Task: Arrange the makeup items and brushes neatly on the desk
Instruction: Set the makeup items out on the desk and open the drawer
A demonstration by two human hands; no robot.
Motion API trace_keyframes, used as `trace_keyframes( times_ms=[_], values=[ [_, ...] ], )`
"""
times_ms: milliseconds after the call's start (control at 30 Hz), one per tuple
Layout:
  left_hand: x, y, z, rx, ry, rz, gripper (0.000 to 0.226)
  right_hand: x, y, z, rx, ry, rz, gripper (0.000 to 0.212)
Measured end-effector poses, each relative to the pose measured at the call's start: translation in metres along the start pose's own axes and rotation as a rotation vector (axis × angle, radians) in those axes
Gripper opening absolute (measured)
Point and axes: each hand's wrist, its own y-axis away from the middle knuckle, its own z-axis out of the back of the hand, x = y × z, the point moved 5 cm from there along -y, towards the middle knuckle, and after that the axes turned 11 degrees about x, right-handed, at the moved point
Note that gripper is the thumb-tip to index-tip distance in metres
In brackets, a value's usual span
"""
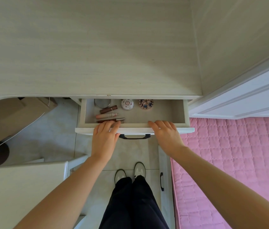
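A white drawer stands pulled out from under the pale wooden desk. Inside lie a round silver mirror, a brown lip tube, a pink tube, a dark brown tube, a white patterned compact and a pink patterned compact. My left hand rests over the drawer's front edge, fingertips just above the dark brown tube. My right hand rests on the same edge further right, fingers over the rim. A black handle shows between them.
A bed with a pink quilt fills the right side. A white chair stands at lower left, and cardboard boxes with a white cable sit under the desk. A second lower drawer handle is near my legs.
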Motion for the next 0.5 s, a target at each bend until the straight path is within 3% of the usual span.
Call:
trace_keyframes(
  times_ms=[200,500],
  values=[
    [-0.004,0.028,-0.001,0.014,-0.024,-0.023,0.043,0.012,0.027,-0.009,-0.025,0.001,0.035,0.063],
    [-0.008,0.067,-0.013,0.023,-0.084,-0.09,0.042,0.023,0.067,-0.03,-0.052,0.078,0.058,0.083]
  ],
)
